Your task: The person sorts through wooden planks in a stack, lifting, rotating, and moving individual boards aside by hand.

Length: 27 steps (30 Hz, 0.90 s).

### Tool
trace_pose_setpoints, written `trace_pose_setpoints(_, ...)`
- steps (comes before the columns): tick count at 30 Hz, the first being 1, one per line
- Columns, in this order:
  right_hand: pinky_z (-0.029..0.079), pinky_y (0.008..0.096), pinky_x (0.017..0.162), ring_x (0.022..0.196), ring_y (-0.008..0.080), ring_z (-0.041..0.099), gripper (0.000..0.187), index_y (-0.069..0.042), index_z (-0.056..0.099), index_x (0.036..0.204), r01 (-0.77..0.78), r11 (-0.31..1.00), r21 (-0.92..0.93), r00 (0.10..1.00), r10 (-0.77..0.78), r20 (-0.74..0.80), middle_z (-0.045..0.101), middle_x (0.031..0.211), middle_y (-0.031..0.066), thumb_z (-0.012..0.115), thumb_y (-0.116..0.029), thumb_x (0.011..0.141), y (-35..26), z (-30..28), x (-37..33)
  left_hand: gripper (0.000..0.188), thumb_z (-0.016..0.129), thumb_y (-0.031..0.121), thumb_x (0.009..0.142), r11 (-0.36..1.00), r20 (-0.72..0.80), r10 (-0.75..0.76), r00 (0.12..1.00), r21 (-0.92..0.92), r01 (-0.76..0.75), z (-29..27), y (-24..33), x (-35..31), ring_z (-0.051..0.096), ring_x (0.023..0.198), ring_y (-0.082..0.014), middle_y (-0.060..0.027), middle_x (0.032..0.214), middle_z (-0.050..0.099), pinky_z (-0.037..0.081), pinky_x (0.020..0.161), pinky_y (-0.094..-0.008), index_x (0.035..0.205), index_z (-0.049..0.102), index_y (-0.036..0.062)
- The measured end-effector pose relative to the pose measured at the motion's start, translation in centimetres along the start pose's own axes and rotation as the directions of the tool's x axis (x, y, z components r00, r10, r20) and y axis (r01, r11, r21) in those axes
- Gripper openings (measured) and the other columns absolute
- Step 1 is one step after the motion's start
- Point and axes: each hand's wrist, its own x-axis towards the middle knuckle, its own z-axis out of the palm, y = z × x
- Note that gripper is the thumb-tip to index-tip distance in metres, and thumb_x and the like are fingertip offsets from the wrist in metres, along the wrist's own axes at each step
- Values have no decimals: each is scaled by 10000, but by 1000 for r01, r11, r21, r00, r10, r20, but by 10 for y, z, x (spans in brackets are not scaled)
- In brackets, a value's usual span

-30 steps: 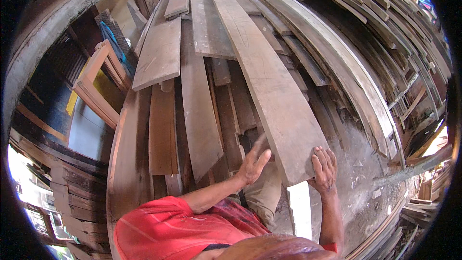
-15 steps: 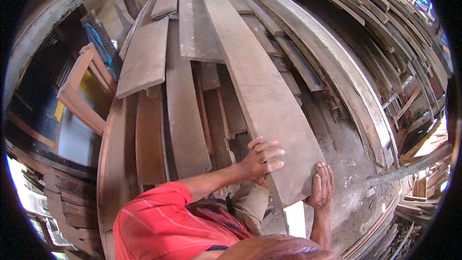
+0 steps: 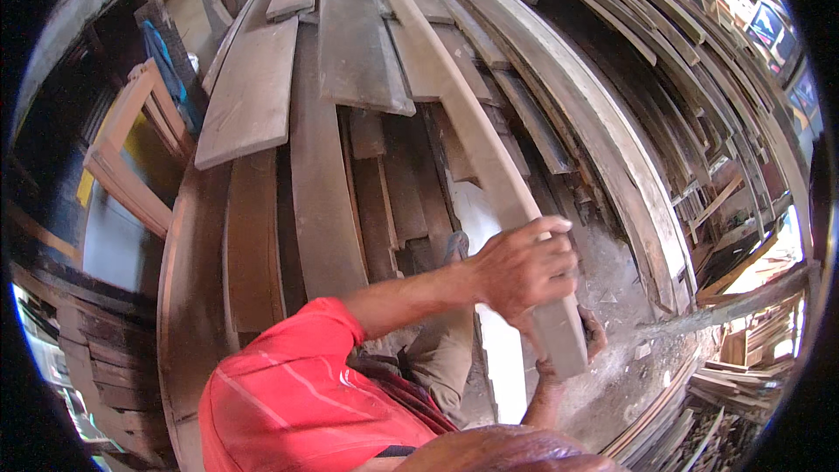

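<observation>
From my end, the board (image 3: 491, 156) has gone from flat to tipped on edge, near end around 4 o'clock. Right hand (image 3: 595, 335) wraps that end; left hand (image 3: 529, 267) reaches across, clamped over the top. It runs toward 11, past other boards (image 3: 319, 192).

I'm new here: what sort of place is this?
Probably a lumber store or woodworking shed: loose planks lie layered mid-view, long boards are stacked at right, and a wooden frame stands at left.
</observation>
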Motion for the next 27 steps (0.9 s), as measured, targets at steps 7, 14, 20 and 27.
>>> trace_pose_setpoints(7, 393, 480, 1069, 1277, 353, 485, 733, 80, 355, 1434, -671, 740, 47, 720, 665, -198, 447, 1426, 254, 470, -516, 1024, -17, 14, -24, 590, 712, 597, 797, 997, -26, -83, 996, -2, 83, 23, -32, 75, 581, 1110, -312, -146, 1135, 615, 350, 1071, -495, 1093, 634, 92)
trace_pose_setpoints(14, 397, 451, 1084, 1379, 340, 418, 741, 40, 279, 1511, -799, 548, 248, 544, 834, -93, 358, 1527, 253, 447, -505, 1038, 48, -22, -57, 545, 735, 350, 853, 696, -196, -713, 673, -321, 642, 15, -3, -52, 566, 1195, -305, -150, 1252, 598, 402, 1054, -423, 1281, 562, 60)
trace_pose_setpoints(20, 264, 495, 1173, 1458, 319, 296, 817, -61, 253, 1559, -773, 498, 393, 515, 855, -70, 301, 1587, 145, 479, -593, 983, 109, -15, -40, 713, 687, 490, 895, -100, 452, -890, 59, -320, 942, 39, 30, -182, 617, 1141, -321, -213, 1233, 624, 471, 1005, -416, 1277, 502, -82)
trace_pose_setpoints(27, 256, 453, 1186, 1449, 311, 285, 813, -68, 287, 1554, -684, 284, 672, 420, 906, 44, 294, 1593, 122, 526, -565, 958, 112, -15, -23, 697, 707, 455, 880, -143, 457, -889, 41, -360, 922, 31, 17, -197, 610, 1159, -306, -217, 1216, 633, 467, 1014, -399, 1291, 520, -76)
